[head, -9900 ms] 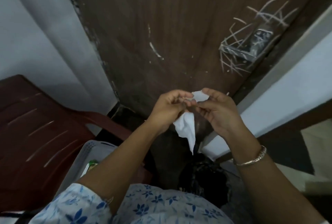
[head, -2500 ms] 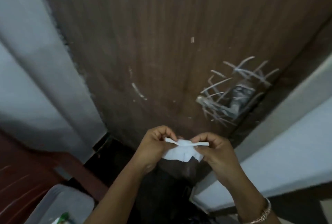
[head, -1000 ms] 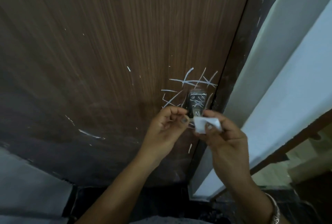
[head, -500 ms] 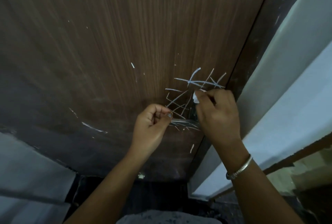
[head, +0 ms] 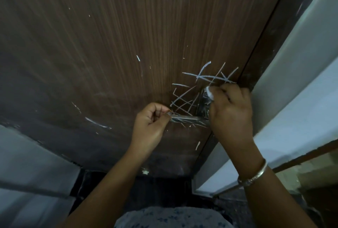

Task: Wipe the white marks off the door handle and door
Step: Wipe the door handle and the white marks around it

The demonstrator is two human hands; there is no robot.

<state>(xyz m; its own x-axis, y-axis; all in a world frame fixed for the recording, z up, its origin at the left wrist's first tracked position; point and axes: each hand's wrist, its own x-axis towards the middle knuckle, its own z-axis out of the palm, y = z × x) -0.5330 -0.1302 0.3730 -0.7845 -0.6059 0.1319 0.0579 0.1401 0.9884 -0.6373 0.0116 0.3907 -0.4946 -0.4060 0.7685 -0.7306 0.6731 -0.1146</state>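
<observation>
A brown wooden door [head: 146, 44] fills the view. White scribbled marks [head: 206, 77] cross it around the metal door handle [head: 190, 119] and its plate [head: 202, 105]. My left hand [head: 149, 127] pinches the free left end of the handle lever. My right hand [head: 230, 110] is closed on a folded white wipe [head: 210, 94], pressed against the top of the plate. Only a small corner of the wipe shows past my fingers. More white streaks [head: 97, 123] lie lower left on the door.
The dark door frame [head: 270, 26] and a white wall [head: 301, 81] run along the right. A pale wall [head: 27, 172] lies at lower left. A metal bangle [head: 253, 174] sits on my right wrist. Dark floor [head: 155, 191] shows below the door.
The wipe was unfolded and refolded between both hands, then both moved up to the door. My right hand pressed it on the handle plate; my left took the lever end.
</observation>
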